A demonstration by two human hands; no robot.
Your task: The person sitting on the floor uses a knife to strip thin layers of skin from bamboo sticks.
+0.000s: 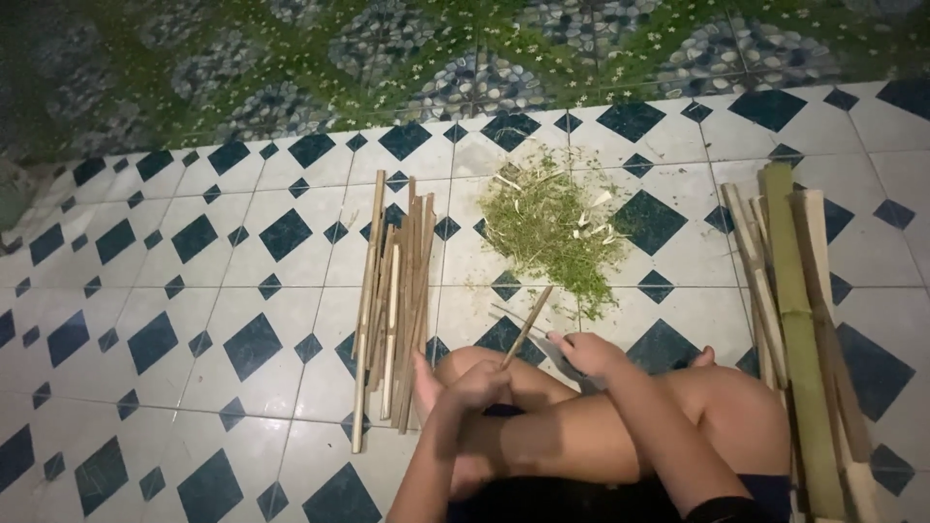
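Left hand [481,385] clamped on a thin bamboo stick [527,325], angled up and away over the crossed legs. Right hand [587,351] closed near the stick's lower part; can't tell if it holds a blade. For clean whittling: brace on the knee, shallow strokes away from the body. Split strips [392,310] lie left on the glossy tiled floor [194,291], fibrous green shavings [552,228] ahead, raw green culm pieces [799,339] right.
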